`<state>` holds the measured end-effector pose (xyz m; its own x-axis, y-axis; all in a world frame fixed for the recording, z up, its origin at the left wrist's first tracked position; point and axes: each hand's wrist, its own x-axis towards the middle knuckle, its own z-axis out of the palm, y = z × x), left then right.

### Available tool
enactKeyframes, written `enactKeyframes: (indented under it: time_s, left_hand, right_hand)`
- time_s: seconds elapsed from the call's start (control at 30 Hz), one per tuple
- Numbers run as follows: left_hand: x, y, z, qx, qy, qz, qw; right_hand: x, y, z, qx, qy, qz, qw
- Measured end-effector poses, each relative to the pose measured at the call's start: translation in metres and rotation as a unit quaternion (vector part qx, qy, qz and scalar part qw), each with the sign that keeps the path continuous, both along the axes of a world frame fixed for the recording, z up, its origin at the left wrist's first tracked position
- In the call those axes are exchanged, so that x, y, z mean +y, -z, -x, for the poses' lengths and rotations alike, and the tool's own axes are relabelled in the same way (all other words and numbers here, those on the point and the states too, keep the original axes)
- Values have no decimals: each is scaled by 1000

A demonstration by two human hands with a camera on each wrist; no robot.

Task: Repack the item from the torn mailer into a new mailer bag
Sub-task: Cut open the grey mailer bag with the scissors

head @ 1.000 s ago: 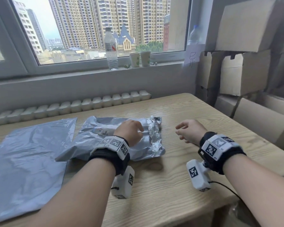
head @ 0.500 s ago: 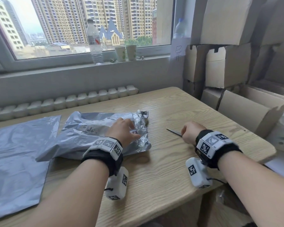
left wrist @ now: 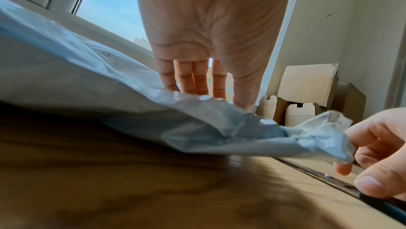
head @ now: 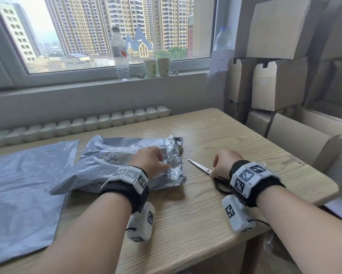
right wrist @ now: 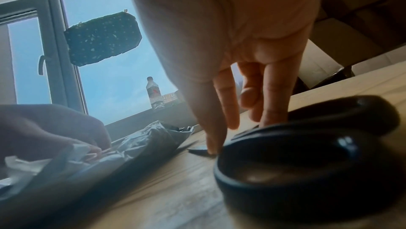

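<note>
Scissors (head: 203, 169) newly on my worktop (head: 186, 214), right hand (head: 224, 163) fingers curled on them; left hand (head: 150, 161) fingers straight, pressing torn mailer (head: 126, 155).

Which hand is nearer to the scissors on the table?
Right. The right hand is on the scissors, at the handle end. The left hand rests on the torn mailer, left of the blades.

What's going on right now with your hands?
Left hand resting on torn mailer. Right hand on scissors, flat on table. New mailer untouched.
</note>
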<state>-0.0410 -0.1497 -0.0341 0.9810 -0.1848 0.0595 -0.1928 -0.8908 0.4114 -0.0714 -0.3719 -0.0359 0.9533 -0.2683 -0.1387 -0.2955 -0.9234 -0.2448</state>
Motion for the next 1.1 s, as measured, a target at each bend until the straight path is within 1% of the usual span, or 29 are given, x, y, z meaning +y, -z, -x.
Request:
enactKeyframes:
  time_s: [0.17,0.27,0.37,0.47,0.53,0.6,0.67,0.73,0.83,0.97,1.1]
  left_hand:
    - [-1,-1,5,-4,4,-8,1000]
    - [0,-3,7,-5,6,-13,1000]
    - [-1,-4,6,2,1,3,1000]
    - [-3,-3,7,-4,-2,-9,1000]
    - [-5,-3,8,-23,-4,-43,999]
    - [-8,-1,8,-25,-10,-79,996]
    - [-9,3,6,-11,-15,-98,995]
    - [-11,6,2,-2,-18,-97,995]
    - [-14,8,-1,11,-16,-78,997]
    - [-14,12,-7,52,-31,-56,997]
    - [-12,12,-10,64,-37,-46,996]
  right_hand:
    - [6,2,0,18,0,1,1000]
    - [9,-2,4,63,-8,23,998]
    - [13,-5,7,102,-21,55,993]
    - [14,-5,8,87,-29,77,993]
    - [16,-5,9,74,-33,83,993]
    - [20,-6,9,62,-34,87,994]
    - [23,-5,10,55,-36,82,994]
    - [27,-4,10,58,-33,70,995]
    - [31,-5,9,67,-33,63,995]
    - [35,-7,5,82,-46,50,994]
    - [35,-8,2,56,-39,-13,998]
